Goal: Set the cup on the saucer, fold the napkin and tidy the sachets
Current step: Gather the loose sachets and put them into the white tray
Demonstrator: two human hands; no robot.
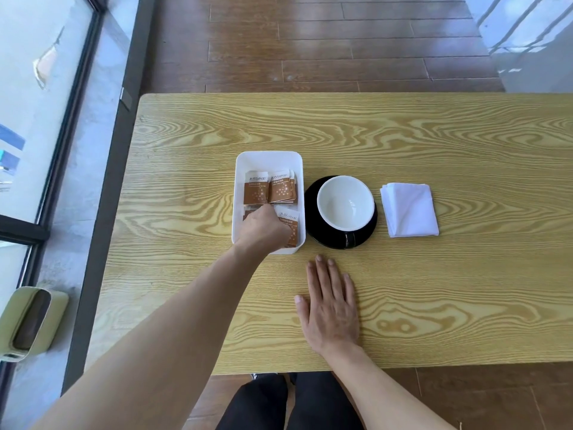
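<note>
Wood-grain surface (pixel 403 144): cup (pixel 345 202) sits on saucer (pixel 313 228), folded napkin (pixel 409 210) at three o'clock. Left hand (pixel 262 226) reaches among sachets (pixel 269 189) inside tray (pixel 269 156), grip hidden; right hand (pixel 331 305) lies flat, steadying.

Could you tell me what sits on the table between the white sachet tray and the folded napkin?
In the head view, the cup on its black saucer stands between the tray and the napkin.
</note>
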